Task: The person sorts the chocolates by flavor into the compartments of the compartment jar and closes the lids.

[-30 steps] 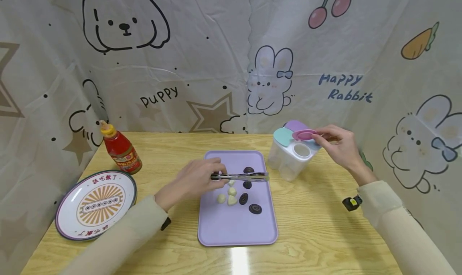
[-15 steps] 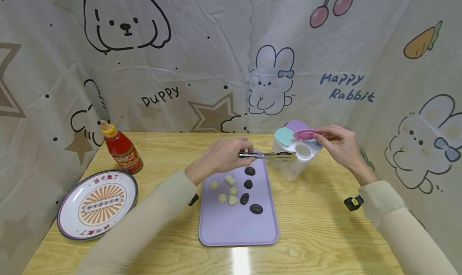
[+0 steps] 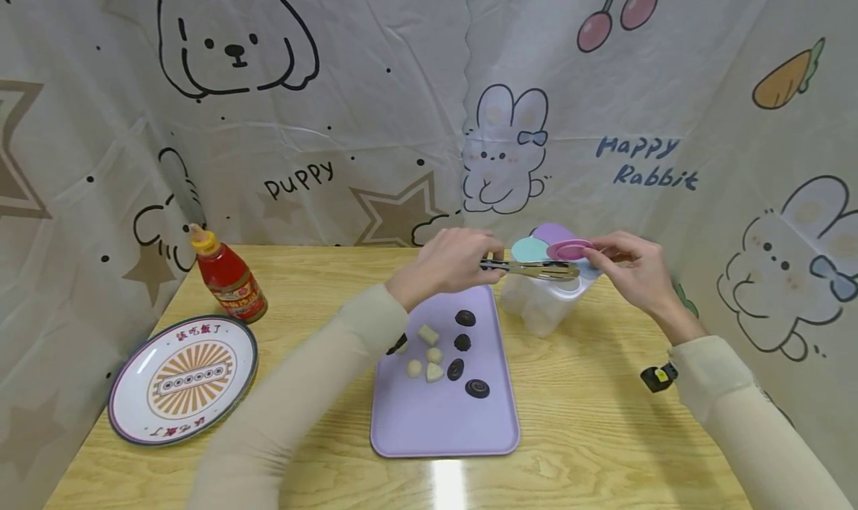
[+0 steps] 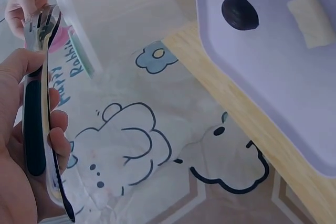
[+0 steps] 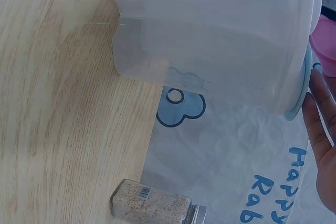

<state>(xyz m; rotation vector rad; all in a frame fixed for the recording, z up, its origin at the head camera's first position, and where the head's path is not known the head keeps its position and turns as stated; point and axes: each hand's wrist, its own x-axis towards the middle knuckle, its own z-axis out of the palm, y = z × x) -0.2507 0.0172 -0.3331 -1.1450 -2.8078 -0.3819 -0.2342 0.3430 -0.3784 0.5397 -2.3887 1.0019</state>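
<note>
Cream sleeves (image 3: 744,413); black wrist unit (image 3: 652,380), apparently yellow-marked.

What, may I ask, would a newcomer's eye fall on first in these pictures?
Perhaps the lilac tray in mid-table, dotted with dark pieces and pale pieces. At the clear container on its right, the left grip holds metal tongs and the right grip pinches a pink lid. A red bottle stands out at the back left.

Tongs (image 3: 536,269): glossy metal, dark matt handle inlay. Container (image 5: 210,40): smooth, translucent plastic. Pink lid (image 3: 570,251): smooth plastic. Tray (image 3: 445,428): smooth, matt, plastic-like. Worktop (image 3: 590,413): wood-grain surface, sheen at the front. Plate (image 3: 134,380): smooth, glossy, glazed-looking. Bottle (image 3: 229,275): glossy plastic look. Backdrop (image 3: 389,115): creased, printed sheet, slight sheen.
</note>
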